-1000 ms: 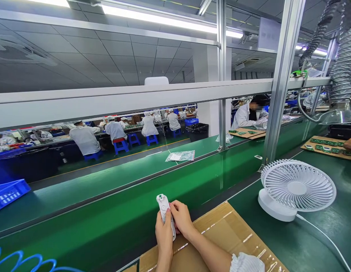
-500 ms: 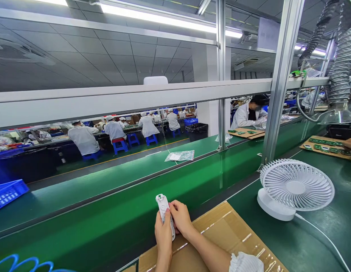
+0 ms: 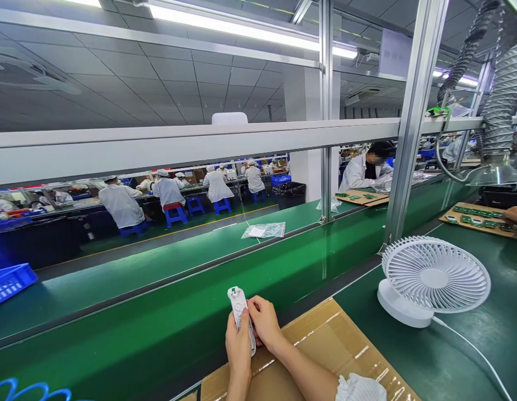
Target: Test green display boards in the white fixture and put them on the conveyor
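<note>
A long white plastic shell [image 3: 237,299] with rounded ends is tilted upright above the near edge of the cardboard sheet [image 3: 317,345]. Its inner side, with a round feature near the top, faces me. My left hand [image 3: 238,337] is wrapped round it, thumb lying across its front. At its right edge, my right hand [image 3: 263,318] has its fingers curled and pinched against the shell. Whether those fingertips hold a small part is hidden from view.
On the right stands a white fan [image 3: 434,278] with a cable. Beyond the green belt channel [image 3: 179,312] lies a plastic bag [image 3: 264,230]. A blue crate [image 3: 11,283] is at left. Green circuit boards [image 3: 478,211] sit on cardboard near a co-worker's hand [image 3: 515,214].
The view has shifted very slightly. Both hands stay at the white shell in nearly the same pose, with no clear change in grip.
</note>
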`<state>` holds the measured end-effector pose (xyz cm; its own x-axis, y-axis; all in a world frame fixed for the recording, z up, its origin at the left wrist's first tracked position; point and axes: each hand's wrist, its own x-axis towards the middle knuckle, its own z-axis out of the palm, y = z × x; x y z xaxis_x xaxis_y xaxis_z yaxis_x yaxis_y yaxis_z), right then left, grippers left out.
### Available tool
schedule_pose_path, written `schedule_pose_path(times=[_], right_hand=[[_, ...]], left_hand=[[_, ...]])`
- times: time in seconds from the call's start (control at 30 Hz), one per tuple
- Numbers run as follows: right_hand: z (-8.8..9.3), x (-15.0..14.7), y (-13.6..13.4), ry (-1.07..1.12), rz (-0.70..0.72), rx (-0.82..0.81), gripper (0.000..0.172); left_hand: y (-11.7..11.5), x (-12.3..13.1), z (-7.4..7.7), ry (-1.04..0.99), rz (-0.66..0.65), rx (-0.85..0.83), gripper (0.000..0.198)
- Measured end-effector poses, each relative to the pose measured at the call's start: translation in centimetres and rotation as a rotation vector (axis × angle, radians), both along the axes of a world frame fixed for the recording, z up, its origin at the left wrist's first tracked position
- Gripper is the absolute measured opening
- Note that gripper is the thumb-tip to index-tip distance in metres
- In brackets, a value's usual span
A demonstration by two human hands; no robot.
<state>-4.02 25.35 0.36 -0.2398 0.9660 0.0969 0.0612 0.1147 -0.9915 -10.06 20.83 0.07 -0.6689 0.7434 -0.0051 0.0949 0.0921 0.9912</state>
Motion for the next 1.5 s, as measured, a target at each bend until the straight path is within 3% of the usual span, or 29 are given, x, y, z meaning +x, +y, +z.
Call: schedule_pose_path(times=[0.6, 1.5], right_hand=[[0.35, 0.05, -0.08, -0.001, 0.001, -0.001, 0.025], [0.02, 0.08, 0.07, -0.014, -0.02, 0.023, 0.027]], left_hand=[[-0.24, 0.3, 0.98, -0.022, -0.04, -0.025, 0.055], [-0.24, 0.31, 0.73, -0.009, -0.004, -0.029, 0.052]])
